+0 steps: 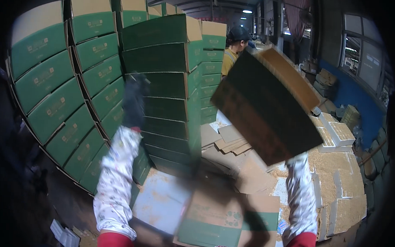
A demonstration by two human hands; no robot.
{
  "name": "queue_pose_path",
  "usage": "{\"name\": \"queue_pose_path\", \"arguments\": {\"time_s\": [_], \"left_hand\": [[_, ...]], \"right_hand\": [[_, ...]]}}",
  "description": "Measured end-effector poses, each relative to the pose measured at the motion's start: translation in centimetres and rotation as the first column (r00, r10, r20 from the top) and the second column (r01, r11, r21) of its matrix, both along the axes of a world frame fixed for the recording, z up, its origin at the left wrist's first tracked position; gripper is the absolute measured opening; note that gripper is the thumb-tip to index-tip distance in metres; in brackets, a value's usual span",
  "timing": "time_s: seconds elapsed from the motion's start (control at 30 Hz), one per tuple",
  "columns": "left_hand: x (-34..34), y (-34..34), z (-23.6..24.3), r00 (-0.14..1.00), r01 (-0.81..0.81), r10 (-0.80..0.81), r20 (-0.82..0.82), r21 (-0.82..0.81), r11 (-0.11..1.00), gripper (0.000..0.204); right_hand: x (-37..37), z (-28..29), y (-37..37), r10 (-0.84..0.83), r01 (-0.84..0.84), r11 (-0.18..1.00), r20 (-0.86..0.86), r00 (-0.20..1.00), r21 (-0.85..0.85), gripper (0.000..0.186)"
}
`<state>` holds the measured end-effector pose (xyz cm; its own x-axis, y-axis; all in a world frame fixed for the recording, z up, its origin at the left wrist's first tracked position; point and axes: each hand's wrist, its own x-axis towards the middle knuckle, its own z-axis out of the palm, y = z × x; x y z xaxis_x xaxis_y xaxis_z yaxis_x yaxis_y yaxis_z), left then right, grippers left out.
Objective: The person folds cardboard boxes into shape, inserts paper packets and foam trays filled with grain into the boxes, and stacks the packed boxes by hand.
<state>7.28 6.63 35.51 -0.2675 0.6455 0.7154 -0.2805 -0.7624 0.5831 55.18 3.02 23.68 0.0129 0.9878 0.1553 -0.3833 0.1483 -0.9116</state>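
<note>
My left hand [135, 88], in a dark glove and blurred, is raised against a tall stack of green boxes [163, 105]; whether its fingers are open or closed I cannot make out. A cardboard box [261, 108], dark-sided with a tan end, is tilted in the air at right on my right hand [294, 159], which is mostly hidden behind it. Flattened green-and-tan cardboard [215, 224] lies on the work surface below, beside a pale board [158, 196].
More stacked green boxes [42, 83] line the left. A co-worker [232, 55] in yellow stands behind the boxes. Loose cardboard sheets [227, 137] lie mid-surface. At right are sawdust-covered white foam blocks [343, 181], with a blue wall and window [363, 59] beyond.
</note>
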Motion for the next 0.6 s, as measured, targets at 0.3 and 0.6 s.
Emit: {"name": "queue_pose_path", "arguments": {"time_s": [0.3,0.6], "left_hand": [[-13.9,13.5,11.6,0.836,-0.472,0.461,-0.299,0.037,0.881,0.042],[-14.3,15.9,10.0,0.792,-0.538,0.495,-0.358,-0.026,0.843,0.055]], "right_hand": [[-11.5,25.9,16.1,-0.176,0.078,0.878,0.166,0.97,0.473,0.045],[-26.5,32.6,27.0,-0.563,0.164,0.756,0.502,0.656,0.634,0.046]]}}
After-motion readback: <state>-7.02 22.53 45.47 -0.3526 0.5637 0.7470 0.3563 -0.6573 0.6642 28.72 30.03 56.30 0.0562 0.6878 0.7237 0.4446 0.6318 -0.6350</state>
